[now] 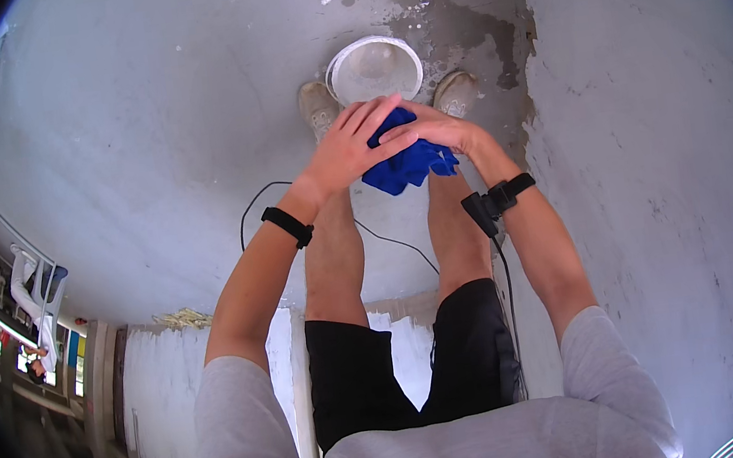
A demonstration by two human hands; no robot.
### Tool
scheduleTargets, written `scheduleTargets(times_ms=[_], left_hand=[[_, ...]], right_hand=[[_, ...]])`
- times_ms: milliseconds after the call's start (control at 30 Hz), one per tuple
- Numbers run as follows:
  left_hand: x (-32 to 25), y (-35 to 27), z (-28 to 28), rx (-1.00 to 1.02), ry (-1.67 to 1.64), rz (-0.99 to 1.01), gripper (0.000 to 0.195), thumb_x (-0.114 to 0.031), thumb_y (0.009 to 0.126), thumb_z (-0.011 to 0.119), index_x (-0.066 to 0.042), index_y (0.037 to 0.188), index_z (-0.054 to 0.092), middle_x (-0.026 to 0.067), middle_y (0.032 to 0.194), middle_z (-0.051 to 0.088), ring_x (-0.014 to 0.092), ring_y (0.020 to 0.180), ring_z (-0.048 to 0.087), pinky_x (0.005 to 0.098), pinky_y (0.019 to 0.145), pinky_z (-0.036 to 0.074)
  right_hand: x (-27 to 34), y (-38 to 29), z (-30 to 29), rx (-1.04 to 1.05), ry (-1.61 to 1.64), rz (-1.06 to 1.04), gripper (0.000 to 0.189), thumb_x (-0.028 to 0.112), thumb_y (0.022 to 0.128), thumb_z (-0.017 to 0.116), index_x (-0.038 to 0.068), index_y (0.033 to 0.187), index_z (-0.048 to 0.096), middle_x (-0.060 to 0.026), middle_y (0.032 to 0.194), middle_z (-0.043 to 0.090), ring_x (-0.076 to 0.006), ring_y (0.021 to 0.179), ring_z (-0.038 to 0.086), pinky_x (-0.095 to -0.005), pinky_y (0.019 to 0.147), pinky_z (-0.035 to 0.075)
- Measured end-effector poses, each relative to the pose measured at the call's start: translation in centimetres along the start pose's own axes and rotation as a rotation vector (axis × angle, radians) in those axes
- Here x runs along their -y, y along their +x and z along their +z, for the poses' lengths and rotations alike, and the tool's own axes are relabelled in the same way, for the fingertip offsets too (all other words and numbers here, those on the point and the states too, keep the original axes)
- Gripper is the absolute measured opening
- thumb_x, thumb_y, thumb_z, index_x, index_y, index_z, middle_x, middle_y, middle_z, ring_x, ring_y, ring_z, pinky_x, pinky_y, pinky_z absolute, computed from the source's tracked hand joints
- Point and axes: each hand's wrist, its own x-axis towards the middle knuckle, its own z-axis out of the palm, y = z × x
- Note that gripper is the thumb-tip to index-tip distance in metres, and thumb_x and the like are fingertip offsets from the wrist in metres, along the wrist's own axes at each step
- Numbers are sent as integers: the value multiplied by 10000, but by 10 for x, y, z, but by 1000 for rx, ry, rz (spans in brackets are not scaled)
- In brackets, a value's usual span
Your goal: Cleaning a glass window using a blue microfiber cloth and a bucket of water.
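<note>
A bunched blue cloth (pixel 404 168) is pressed between my two hands in front of my shins. My left hand (pixel 355 140) lies against its left side, fingers stretched over the top. From the other side my right hand (pixel 439 125) meets it, and the fingers of both hands cross near the cloth's upper end. Loose folds hang below the palms. Just beyond the hands, a white plastic bucket (pixel 414 58) stands on the floor between my shoes; its inside looks pale, and how much water it holds is hard to tell.
A wet patch (pixel 469 31) darkens the concrete floor (pixel 189 127) beside the bucket. To the right rises a painted wall (pixel 656 125) with a ragged lower edge. A black cable (pixel 509 294) hangs from my right wrist strap (pixel 500 199). Another person (pixel 36 304) is at far left by metal rails.
</note>
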Motion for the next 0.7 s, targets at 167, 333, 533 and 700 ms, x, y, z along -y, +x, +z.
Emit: scheduleTargets(times_ms=[167, 333, 533, 700], left_hand=[[6, 8, -3, 24, -6, -51, 566, -83, 845, 610, -205, 1391, 524, 132, 1425, 494, 321, 1192, 555, 436, 975, 491], [3, 20, 18, 31, 23, -136, 542, -53, 769, 620, -47, 1307, 547, 122, 1184, 596, 287, 1055, 592, 386, 879, 525], [10, 18, 28, 46, -83, -147, 398, -77, 777, 618, -23, 1170, 582, 97, 1022, 575, 267, 965, 582, 370, 839, 524], [17, 27, 27, -37, 24, -26, 484, -87, 777, 607, -20, 1255, 561, 103, 1219, 598, 282, 1071, 579, 386, 939, 506]], right_hand=[[-5, -24, 2, -57, 387, -4, 622, 340, 935, 630, -3, 1421, 449, -120, 1324, 574, -182, 1178, 587, -312, 990, 481], [-29, -28, -5, -150, 699, -27, 567, 406, 988, 587, -10, 1364, 511, -109, 1249, 620, -171, 1146, 614, -318, 966, 509], [-34, -28, -4, -111, 871, -30, 609, 468, 972, 613, 34, 1375, 473, -85, 1168, 659, -155, 1007, 677, -280, 834, 578], [-5, -32, -15, 166, 446, 222, 639, 307, 897, 755, 28, 1385, 451, -103, 1206, 627, -162, 1022, 660, -316, 820, 594]])
